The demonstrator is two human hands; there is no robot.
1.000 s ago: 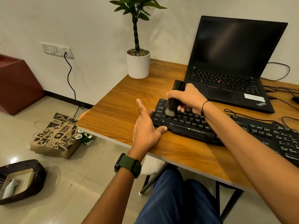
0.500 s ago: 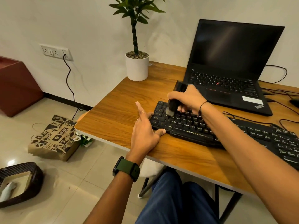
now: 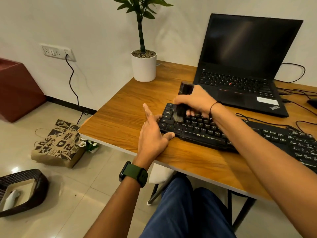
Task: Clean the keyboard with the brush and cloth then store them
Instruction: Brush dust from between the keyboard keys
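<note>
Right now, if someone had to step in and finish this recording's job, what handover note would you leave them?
Right hand: grips the black brush, bristles down on the upper-left keys of the keyboard.
Left hand: open, fingers resting against the keyboard's left end, steadying it on the wooden desk.
Cloth: not clearly in view; something white shows under the desk edge, but I cannot tell what it is.
Done: brushing is under way at the left end.
Left: brush the remaining keys, wipe with the cloth, then store brush and cloth. The storage place is not evident.
</note>
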